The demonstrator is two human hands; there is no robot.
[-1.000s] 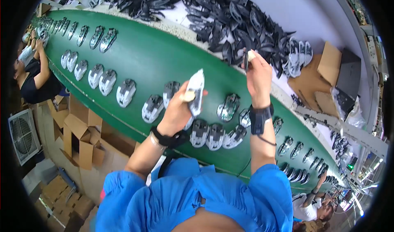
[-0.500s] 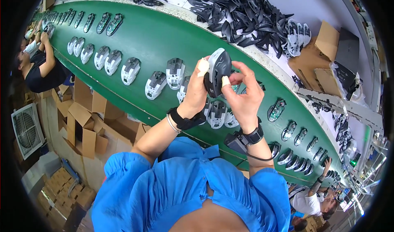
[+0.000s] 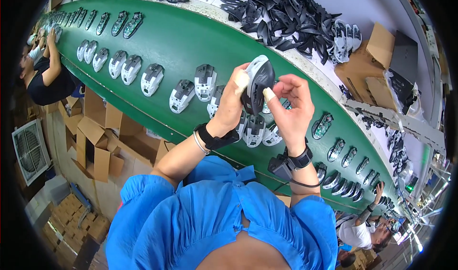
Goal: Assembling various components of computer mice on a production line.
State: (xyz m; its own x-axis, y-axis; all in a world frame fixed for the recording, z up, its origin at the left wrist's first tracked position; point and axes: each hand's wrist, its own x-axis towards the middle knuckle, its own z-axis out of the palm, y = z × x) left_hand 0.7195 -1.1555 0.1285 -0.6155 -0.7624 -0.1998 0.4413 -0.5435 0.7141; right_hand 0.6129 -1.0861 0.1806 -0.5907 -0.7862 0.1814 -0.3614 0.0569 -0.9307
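Observation:
A white and black computer mouse [image 3: 259, 84] stands tilted in my left hand [image 3: 232, 100], whose fingers close round its left side; its black side panel is toward my right hand [image 3: 292, 108]. That hand has its thumb tip at the panel, and its curled fingers are apart from the mouse; whether the thumb presses cannot be made out. Pale tape wraps both thumbs. Below the held mouse, white and grey mouse shells, one a mouse shell [image 3: 254, 131], lie on the green belt [image 3: 176, 45], partly hidden by my hands.
Black side pieces [image 3: 286, 17] lie heaped on the white ledge beyond the belt. A cardboard box [image 3: 365, 76] stands at the right. Circuit-board mouse bases [image 3: 322, 126] line the belt. Co-workers sit at the far left [image 3: 45, 72] and lower right [image 3: 360, 232]. Open cartons [image 3: 98, 141] stand at left.
My left hand and the mouse have shifted slightly right. My right hand has drawn a little to the right, its fingers coming away from the mouse's edge.

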